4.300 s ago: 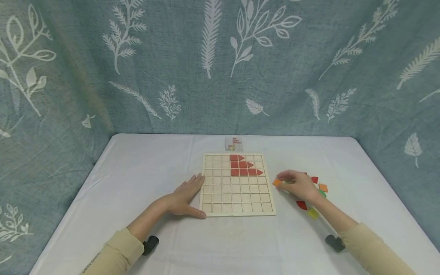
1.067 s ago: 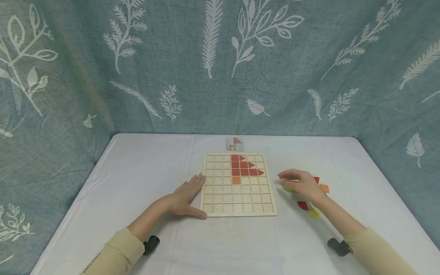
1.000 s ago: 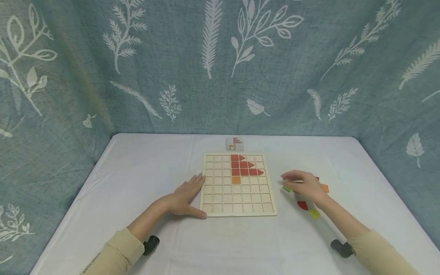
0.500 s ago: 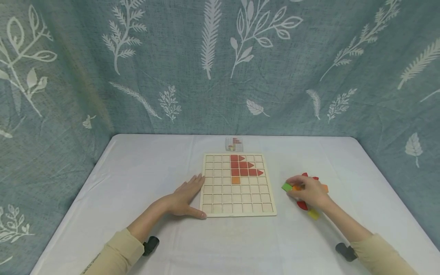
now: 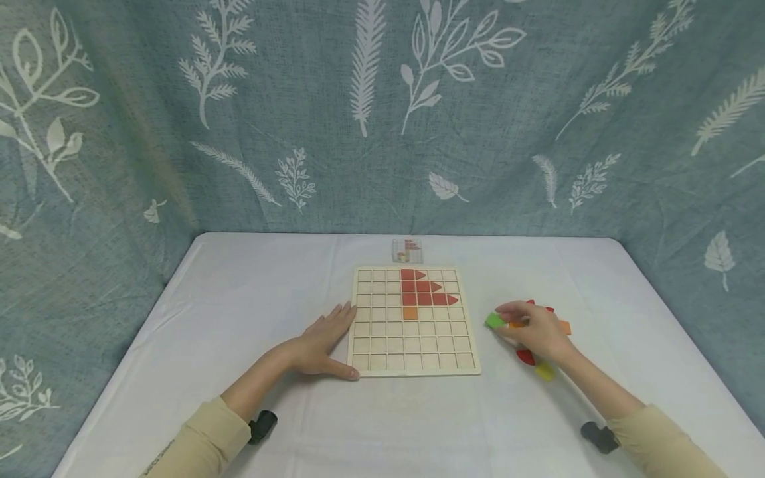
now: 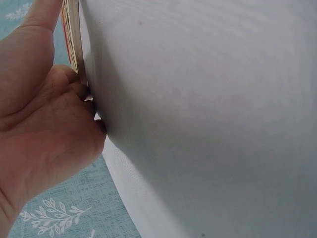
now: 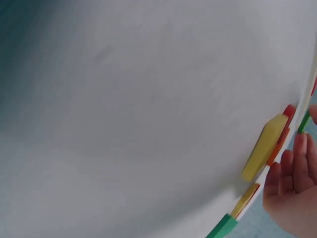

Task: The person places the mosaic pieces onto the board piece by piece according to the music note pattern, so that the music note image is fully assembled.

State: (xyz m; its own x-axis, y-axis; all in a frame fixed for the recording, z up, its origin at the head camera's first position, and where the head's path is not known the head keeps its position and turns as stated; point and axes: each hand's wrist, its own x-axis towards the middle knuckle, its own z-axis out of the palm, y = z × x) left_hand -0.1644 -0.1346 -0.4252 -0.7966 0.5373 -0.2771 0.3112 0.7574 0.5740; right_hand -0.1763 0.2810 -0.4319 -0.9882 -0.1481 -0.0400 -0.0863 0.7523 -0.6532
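Leafy blue-green cloth backs a white table. The right hand pinches a green block between thumb and fingertips; it looks light, stiff, perhaps smooth, best held by opposite edges. Loose blocks lie near. Beyond, apart, sits the board, the left hand resting straight-fingered against its side.

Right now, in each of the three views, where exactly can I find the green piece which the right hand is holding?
Head: right of centre, below mid-height, the green piece pinched by the right hand.
Left wrist: not in this picture.
Right wrist: near the right edge, about mid-height, as a narrow green strip.
Shared landmark: the white cloth, visible in all three views.
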